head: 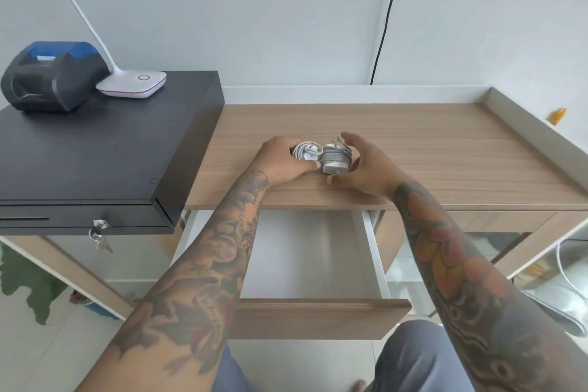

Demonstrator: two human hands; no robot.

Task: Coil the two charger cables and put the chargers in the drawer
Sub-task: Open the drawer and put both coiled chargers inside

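Drawer: the drawer [313, 317] stands pulled out in the lower middle of the frame, right under the table edge. We read this as made ready so that both chargers can drop straight down into it. What shows of its white inside between our forearms is bare.

Left hand: our left hand [280, 162] lies on the table just above the drawer, fingers curled round the white charger [306, 151], thumb along its near side. We judge this grip keeps the wound cable from springing loose.

Right hand: our right hand [362, 169] is spread round the grey charger [336, 159], fingers arched over its far side and thumb low at the near side. We cannot tell whether it presses the charger yet or only cups it.

Chargers: both sit touching side by side at the middle of the frame, near the table's front edge, each with its cable already wound. The coiling looks done to us; what remains is lifting them into the drawer.

Table: the wooden table [445, 149] carries them close to the edge, a short way from the drawer.

Left of frame: a black cash box [95, 156] with keys [101, 234] hanging in its lock.

Upper left: a dark printer [47, 76] and a white lamp base [133, 83] stand on the box, well apart from our work.
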